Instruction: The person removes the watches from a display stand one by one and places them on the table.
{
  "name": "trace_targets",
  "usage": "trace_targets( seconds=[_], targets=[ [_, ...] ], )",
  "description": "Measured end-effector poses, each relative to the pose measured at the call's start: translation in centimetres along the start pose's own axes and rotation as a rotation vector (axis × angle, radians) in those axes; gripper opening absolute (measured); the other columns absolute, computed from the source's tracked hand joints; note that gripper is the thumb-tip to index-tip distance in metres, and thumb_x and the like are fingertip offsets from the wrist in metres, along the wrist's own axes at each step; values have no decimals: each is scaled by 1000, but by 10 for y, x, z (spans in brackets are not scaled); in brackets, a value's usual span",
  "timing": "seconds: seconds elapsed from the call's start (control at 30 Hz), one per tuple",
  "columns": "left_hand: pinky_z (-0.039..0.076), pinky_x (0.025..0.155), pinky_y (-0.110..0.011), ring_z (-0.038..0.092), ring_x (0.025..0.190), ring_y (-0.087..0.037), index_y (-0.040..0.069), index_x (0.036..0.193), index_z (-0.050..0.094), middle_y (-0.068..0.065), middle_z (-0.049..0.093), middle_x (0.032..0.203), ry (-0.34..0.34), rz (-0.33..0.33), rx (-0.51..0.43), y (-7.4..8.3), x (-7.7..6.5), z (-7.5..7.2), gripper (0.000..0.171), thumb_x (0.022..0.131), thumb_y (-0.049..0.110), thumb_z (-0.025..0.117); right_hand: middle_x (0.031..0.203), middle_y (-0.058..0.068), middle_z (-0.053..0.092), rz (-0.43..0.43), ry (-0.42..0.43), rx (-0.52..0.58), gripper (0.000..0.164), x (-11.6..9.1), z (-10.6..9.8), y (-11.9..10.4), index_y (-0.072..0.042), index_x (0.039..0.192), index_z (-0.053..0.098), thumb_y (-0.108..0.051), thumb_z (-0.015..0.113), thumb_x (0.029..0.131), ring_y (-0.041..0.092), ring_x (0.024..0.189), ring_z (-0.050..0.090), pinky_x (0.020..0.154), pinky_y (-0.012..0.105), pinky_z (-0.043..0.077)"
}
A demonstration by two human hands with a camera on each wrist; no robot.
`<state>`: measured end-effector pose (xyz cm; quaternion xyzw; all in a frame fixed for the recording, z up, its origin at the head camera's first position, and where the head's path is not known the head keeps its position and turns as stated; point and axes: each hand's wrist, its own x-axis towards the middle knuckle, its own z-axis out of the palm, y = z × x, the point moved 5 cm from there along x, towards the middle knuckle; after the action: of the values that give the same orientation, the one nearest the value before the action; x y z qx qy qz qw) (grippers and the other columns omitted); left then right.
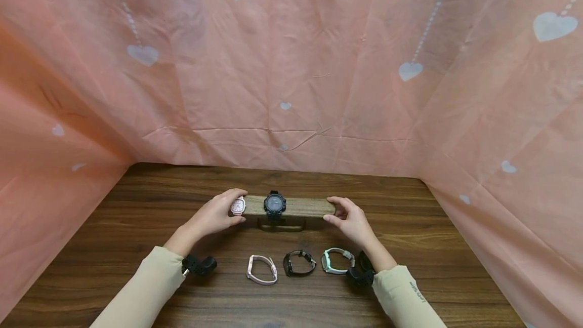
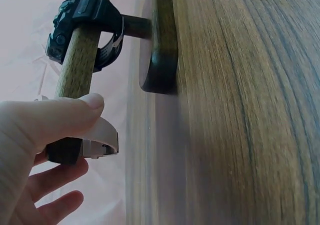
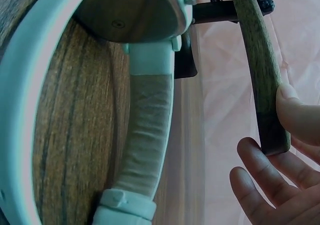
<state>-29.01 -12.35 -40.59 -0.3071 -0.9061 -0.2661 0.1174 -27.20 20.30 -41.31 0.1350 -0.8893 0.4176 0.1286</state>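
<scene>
A wooden watch stand (image 1: 309, 207) with a horizontal bar stands on the table, its base (image 2: 165, 45) resting on the wood. My left hand (image 1: 216, 211) holds the bar's left end, thumb in front and fingers behind, close around a pale square-faced watch (image 1: 238, 206) strapped there. At the other end, my right hand (image 1: 357, 222) pinches the bar between thumb and fingers. A chunky black watch (image 1: 275, 204) is strapped round the bar, left of its middle. In the right wrist view, a mint-green watch (image 3: 150, 60) fills the foreground and hides part of the stand's base.
In front of the stand, a pale pink watch (image 1: 262, 282), a black watch (image 1: 288, 265) and the mint-green one lie in a row on the dark wooden table (image 1: 237, 302). A pink curtain (image 1: 291, 80) with hearts surrounds the table's back and sides.
</scene>
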Motion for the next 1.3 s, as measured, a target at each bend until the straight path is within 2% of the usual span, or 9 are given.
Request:
trace_targets(
  seconds=[0.27,0.6,0.83,1.13,1.3],
  targets=[
    [46,88,-42,56,106,-27,0,123,54,-14,57,120,22,-20,-13,-4,-3,-5,64,70,20,83,86,6,57,14,5,7,45,0,0,-1,-6,116,62,-10,78,74,18,76,56,65,30,49],
    [47,88,-43,57,106,-28,-1,122,56,-15,59,117,63,-5,-4,-4,-9,-9,65,68,22,83,86,5,57,0,4,11,45,-1,1,0,-5,116,61,-9,77,75,16,76,56,65,28,49],
    [47,86,-43,58,103,-27,-1,122,57,-14,60,114,91,-6,-51,-7,-15,-11,63,69,20,83,87,5,57,-6,2,10,44,-1,3,-1,-4,117,61,-8,77,75,16,75,55,64,28,48],
    [50,76,-37,60,93,-21,-1,122,57,-12,61,111,80,-1,-56,-13,-23,-12,62,71,23,82,88,6,57,17,-5,25,44,-2,3,-1,-5,116,61,-9,77,76,19,76,57,66,29,50],
    [51,73,-34,60,89,-18,-3,121,57,-13,63,109,76,-22,-67,-14,-28,-14,62,70,22,82,90,7,57,13,5,22,43,-2,3,-1,-5,116,61,-8,76,76,19,77,58,67,29,50]
  ],
)
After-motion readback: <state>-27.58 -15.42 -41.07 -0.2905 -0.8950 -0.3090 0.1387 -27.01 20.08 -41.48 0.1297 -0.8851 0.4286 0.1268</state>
